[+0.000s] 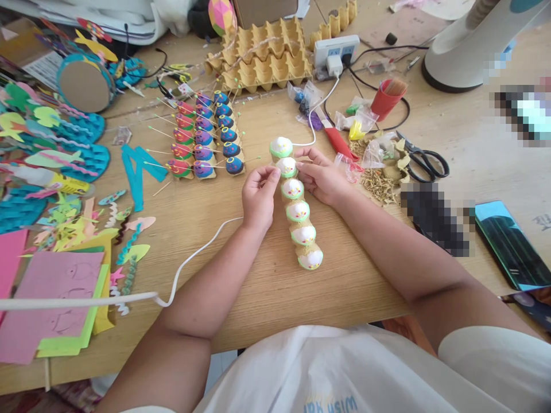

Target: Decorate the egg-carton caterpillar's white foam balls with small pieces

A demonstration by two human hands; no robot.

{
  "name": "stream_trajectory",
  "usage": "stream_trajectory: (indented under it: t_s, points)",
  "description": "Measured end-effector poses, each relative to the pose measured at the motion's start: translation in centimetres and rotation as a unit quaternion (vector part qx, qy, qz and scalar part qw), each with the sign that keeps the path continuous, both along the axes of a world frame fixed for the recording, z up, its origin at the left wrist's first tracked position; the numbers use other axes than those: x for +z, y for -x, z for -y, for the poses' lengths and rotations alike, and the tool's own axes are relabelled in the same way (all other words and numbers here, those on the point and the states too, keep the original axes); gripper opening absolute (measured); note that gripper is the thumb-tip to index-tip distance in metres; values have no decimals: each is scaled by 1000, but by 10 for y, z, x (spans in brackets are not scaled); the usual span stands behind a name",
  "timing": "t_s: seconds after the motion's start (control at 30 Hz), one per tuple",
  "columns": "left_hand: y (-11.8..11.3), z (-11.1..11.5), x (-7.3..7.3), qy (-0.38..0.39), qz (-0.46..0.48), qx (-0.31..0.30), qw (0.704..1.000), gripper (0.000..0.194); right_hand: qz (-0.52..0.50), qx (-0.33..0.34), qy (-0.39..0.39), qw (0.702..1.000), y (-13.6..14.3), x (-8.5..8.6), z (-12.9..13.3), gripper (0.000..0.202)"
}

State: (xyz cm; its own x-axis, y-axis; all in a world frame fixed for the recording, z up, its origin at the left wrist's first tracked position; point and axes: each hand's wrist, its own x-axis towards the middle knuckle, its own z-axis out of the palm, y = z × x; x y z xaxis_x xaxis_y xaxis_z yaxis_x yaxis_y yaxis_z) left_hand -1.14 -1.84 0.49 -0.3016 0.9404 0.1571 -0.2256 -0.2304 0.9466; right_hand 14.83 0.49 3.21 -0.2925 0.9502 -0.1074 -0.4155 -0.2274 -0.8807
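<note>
A strip of egg carton (297,212) lies lengthwise before me, its several bumps capped with white clay edged in light green and dotted with small red and yellow bits. My left hand (259,195) pinches its left side near the second bump from the far end, thumb against the clay edge. On the opposite side my right hand (321,176) grips the same bump, the thumb at its edge and the other fingers curled beyond it. Whether a tiny piece sits between the fingertips cannot be made out. A white cable (189,261) passes by my left forearm.
Finished red, purple and blue carton strips (204,137) with pins stand back left. Scissors (424,163), a red cup (387,100), wood shavings (383,183) and a phone (514,244) lie right. Paper sheets (64,298) and cutouts cover the left. Egg trays (267,57) and a power strip (336,51) stand behind.
</note>
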Motion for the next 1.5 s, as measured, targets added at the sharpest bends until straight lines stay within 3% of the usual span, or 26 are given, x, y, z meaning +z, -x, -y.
stream_trajectory:
  t_s: [0.7, 1.5]
  points:
    - [0, 0, -3, -29, -17, -5, 999, 50, 3, 3, 5, 1000, 2, 4, 2, 36]
    - [0, 0, -2, -11, -19, 5, 1000, 48, 1, 15, -3, 1000, 0, 2, 2, 37]
